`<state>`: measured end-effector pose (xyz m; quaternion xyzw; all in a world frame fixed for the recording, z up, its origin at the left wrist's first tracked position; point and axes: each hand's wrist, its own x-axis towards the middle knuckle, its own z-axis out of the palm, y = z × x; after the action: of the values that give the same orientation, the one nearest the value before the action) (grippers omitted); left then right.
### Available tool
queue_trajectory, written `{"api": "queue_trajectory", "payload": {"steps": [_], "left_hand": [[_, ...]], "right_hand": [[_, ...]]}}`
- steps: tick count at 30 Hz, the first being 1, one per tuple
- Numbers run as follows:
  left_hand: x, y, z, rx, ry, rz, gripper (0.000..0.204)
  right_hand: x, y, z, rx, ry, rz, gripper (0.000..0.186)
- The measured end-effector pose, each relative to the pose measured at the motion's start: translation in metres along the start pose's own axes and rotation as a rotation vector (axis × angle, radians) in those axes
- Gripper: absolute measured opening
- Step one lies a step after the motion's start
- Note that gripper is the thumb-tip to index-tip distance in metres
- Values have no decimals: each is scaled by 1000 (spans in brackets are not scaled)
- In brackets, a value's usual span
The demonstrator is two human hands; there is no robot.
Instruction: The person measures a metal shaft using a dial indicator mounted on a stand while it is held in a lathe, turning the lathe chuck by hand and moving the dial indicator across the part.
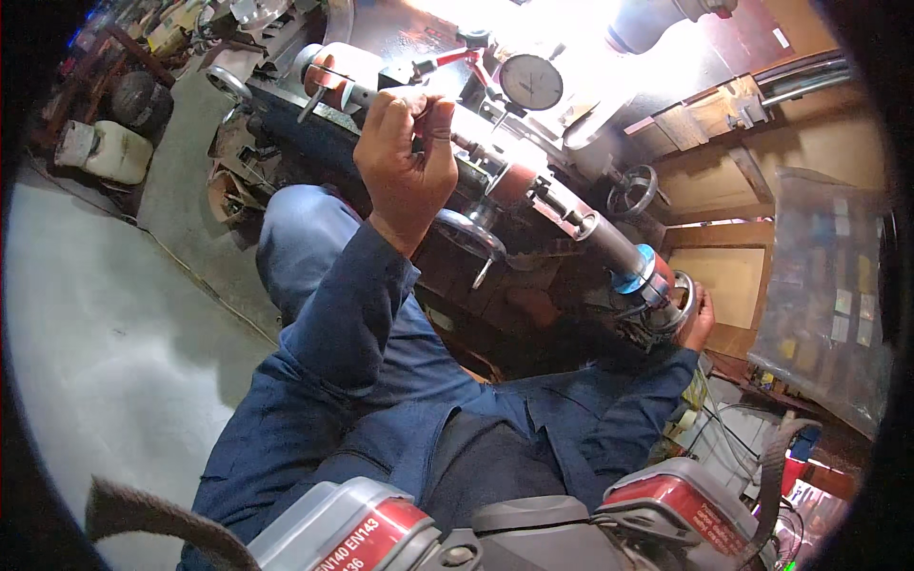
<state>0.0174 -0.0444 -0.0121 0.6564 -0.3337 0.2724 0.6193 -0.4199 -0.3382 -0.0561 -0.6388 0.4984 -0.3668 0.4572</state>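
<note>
My left hand [409,167] is raised over a bench machine, thumb and fingers pinched together beside a metal shaft [473,149]. Whatever sits between those fingertips is hidden. The shaft runs slantwise from a light-coloured cylindrical head [347,68] toward a grey metal sleeve [614,246] with a blue ring [636,274]. At the sleeve's lower right end, my right hand [700,322] is closed round the rim of a small handwheel [682,297]. A round dial indicator [531,82] on a red-jointed arm [457,59] stands just behind the shaft.
A lamp [657,24] glares above the machine. Handwheels project at its front [471,233] and behind it [636,190]. A white plastic jug [112,152] stands on the floor at left. Right of the machine hangs a clear plastic sheet [824,295]. Respirator filters [357,523] fill the lower edge.
</note>
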Motion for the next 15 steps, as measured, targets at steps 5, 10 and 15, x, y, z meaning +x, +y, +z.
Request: {"api": "queue_trajectory", "payload": {"steps": [5, 10, 15], "left_hand": [[-2, -3, 2, 2, 19, -50, 12], [-2, -2, 3, -17, -42, -52, 12], [-5, -6, 9, 6, -99, -31, 11]], "right_hand": [[8, 9, 18, 269, -233, 111, 28], [1, 21, 18, -226, -207, -103, 35], [-9, 8, 18, -182, -158, -125, 41]]}}
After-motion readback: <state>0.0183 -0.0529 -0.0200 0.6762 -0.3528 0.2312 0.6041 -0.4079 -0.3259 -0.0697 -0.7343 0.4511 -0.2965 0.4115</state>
